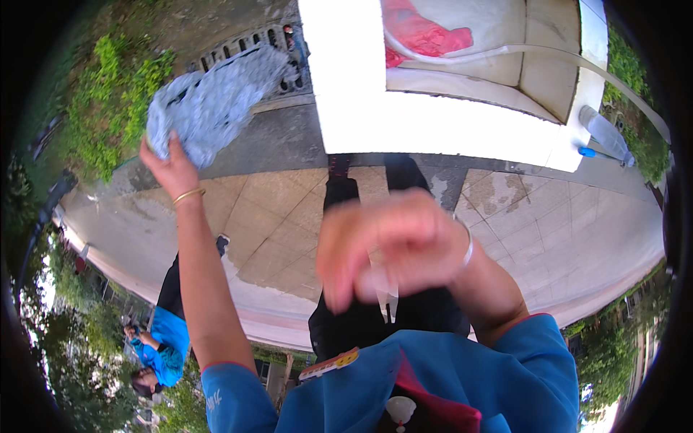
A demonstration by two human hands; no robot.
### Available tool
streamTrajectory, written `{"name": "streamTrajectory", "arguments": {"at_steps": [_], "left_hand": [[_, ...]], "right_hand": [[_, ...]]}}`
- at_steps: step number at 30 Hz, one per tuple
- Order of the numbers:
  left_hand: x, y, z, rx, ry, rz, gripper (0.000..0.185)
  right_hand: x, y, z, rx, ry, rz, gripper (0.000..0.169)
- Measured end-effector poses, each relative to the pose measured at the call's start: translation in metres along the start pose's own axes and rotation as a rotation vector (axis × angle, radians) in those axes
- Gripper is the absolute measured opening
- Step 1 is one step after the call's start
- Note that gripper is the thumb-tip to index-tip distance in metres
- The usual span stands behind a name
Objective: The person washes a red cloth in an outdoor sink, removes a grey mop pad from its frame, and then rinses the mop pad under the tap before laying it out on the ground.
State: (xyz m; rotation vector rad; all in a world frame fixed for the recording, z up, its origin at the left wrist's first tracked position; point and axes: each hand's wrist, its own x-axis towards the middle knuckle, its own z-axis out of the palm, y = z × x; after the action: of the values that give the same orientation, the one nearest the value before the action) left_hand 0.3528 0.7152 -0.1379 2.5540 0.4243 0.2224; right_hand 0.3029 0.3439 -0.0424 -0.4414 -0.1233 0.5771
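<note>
My left hand (172, 170), with a gold-coloured bangle at the wrist, reaches out to the far left. Its thumb and fingers grip the near end of a crumpled, pale grey-blue cloth (208, 103), which stretches away over the paving edge and a slotted drain cover (254, 43). My right hand (392, 246) is in front of my body, blurred by motion. Its fingers are curled, a gap shows between them and the thumb, and I see nothing in it. Before me stands a basin with a broad white rim (433, 122); a wet-looking red cloth (427, 35) lies inside.
A pale hose (487, 54) loops across the basin and over its right side. A clear plastic bottle (603, 132) with a blue cap is at the right corner. Green plants (122, 100) grow at left. Behind me on the tiled paving (281, 238) stands a person in blue (162, 341).
</note>
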Motion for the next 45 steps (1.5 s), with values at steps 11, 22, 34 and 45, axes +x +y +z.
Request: {"name": "streamTrajectory", "arguments": {"at_steps": [11, 22, 34, 45], "left_hand": [[-0.026, -0.041, -0.022, -0.139, -0.109, -0.095, 0.052], [-0.083, -0.09, -0.069, -0.659, -0.15, -0.283, 0.04], [-0.107, -0.099, -0.16, -0.508, -0.469, -0.152, 0.049], [-0.156, -0.043, -0.204, 0.29, -0.651, 0.352, 0.055]], "right_hand": [[0.028, 0.02, 0.204, 1.379, -0.454, 0.075, 0.015], [-0.015, 0.098, 0.221, 0.371, -0.406, -0.166, 0.014], [-0.043, 0.079, 0.306, -0.244, 0.306, -0.598, 0.008], [-0.131, 0.083, 0.18, -0.195, -0.02, -0.198, 0.022]]}}
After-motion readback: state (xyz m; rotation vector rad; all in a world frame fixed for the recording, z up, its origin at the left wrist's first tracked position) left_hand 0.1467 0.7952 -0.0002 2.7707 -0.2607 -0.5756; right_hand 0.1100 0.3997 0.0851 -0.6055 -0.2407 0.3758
